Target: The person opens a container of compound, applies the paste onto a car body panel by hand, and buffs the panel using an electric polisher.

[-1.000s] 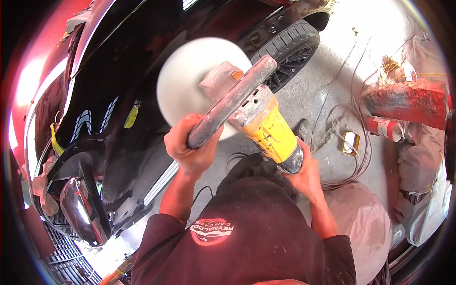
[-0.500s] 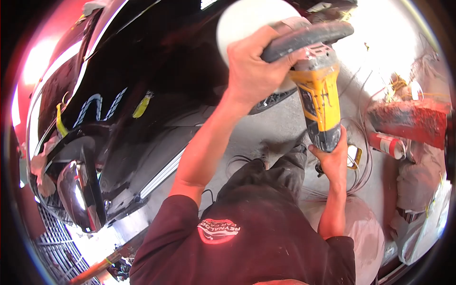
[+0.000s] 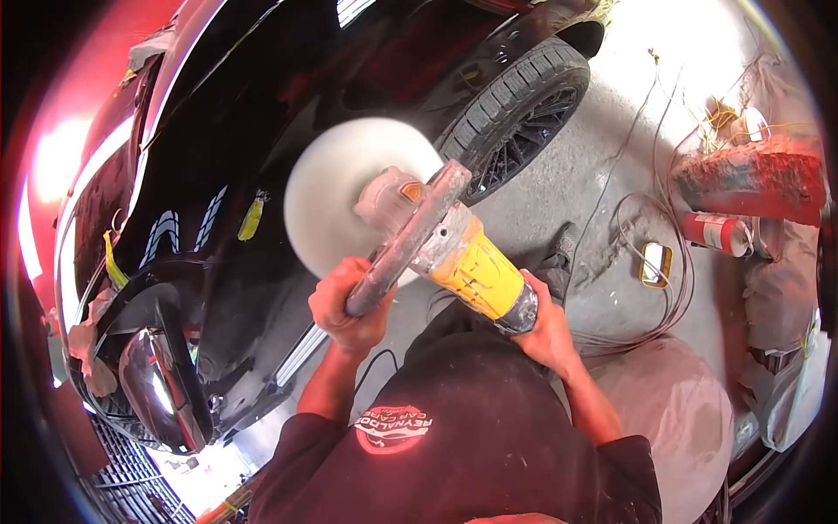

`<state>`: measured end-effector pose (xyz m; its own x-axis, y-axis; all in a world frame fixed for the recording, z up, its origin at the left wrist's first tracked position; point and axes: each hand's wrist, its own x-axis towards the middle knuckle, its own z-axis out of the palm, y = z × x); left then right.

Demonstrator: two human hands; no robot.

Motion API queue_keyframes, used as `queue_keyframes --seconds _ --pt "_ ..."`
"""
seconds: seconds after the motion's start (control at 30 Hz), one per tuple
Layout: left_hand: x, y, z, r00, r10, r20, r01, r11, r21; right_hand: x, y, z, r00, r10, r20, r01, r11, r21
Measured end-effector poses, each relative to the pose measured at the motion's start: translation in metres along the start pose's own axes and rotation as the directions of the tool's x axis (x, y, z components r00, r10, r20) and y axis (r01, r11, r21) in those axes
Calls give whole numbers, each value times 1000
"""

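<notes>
A yellow and grey polisher [image 3: 478, 275] with a round white pad [image 3: 327, 196] is in both my hands. My left hand [image 3: 349, 306] is wrapped round the lower end of its black loop handle [image 3: 419, 227]. The rear end of the body sits in my right hand [image 3: 548, 327], fingers closed about it. The pad looks blurred and lies over the glossy black car [image 3: 244, 131], near the front wheel [image 3: 524, 118]. Whether the pad touches the paint is hard to tell from this angle.
The car's side mirror [image 3: 157, 384] juts out at lower left. Yellow tape [image 3: 251, 218] sticks to the black panel. Cables [image 3: 685, 271] coil on the floor at right, near a red and white can [image 3: 717, 233] and a yellow-rimmed lamp-like item [image 3: 655, 264]. A rounded covered object [image 3: 672, 410] stands beside me.
The polisher has come down and left, and its pad now lies lower over the car. My left hand has gone from the handle's upper part to its lower end. The wheel has come into view.
</notes>
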<state>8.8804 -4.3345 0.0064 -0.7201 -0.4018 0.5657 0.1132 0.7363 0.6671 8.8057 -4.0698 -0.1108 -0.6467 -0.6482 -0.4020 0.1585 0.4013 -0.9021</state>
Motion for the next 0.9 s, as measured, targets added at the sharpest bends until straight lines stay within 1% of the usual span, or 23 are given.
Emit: queue_keyframes --seconds 0.07,0.1,0.17,0.2,0.23,0.3,0.4,0.43,0.53,0.6,0.67,0.73,0.8,0.87,0.9 --pt "4 1 4 996 -8 87 8 1000 1 -1 4 0 1000 8 -8 -8 1000 26" --pt "7 -1 10 994 -22 105 22 1000 -5 0 7 -1 999 -18 -39 20 999 35" --pt "23 2 28 978 32 206 -49 996 80 3 16 -6 992 -67 -106 73 996 52" --pt "32 3 39 965 55 257 -88 989 118 5 21 -8 991 -43 -127 53 996 72" --pt "40 0 56 964 90 249 -133 978 159 8 27 -12 989 -20 -148 34 995 93" --pt "62 4 88 950 86 301 -135 980 148 17 41 -17 982 42 -183 -10 985 171" --pt "86 -5 140 935 116 335 -159 982 104 30 59 -29 972 34 -232 24 971 238" --pt "92 -9 156 932 131 339 -169 982 85 36 65 -31 966 69 -249 6 958 287" --pt "115 -11 196 911 95 402 -136 988 77 57 70 -47 949 31 -314 56 963 265" --pt "125 -16 218 907 118 403 -141 990 27 66 67 -56 938 50 -344 45 964 263" --pt "129 -18 225 905 131 404 -142 990 -2 74 68 -58 930 55 -362 53 958 283" --pt "130 -18 229 903 138 406 -146 989 -13 76 67 -55 940 75 -333 44 940 338" --pt "123 -19 220 890 123 439 -168 984 64 74 77 -43 946 81 -315 50 921 386" --pt "108 -16 200 881 96 464 -175 976 130 63 76 -29 963 98 -251 17 907 420" --pt "97 -18 190 878 107 466 -178 978 111 56 75 -19 966 105 -235 7 902 432"
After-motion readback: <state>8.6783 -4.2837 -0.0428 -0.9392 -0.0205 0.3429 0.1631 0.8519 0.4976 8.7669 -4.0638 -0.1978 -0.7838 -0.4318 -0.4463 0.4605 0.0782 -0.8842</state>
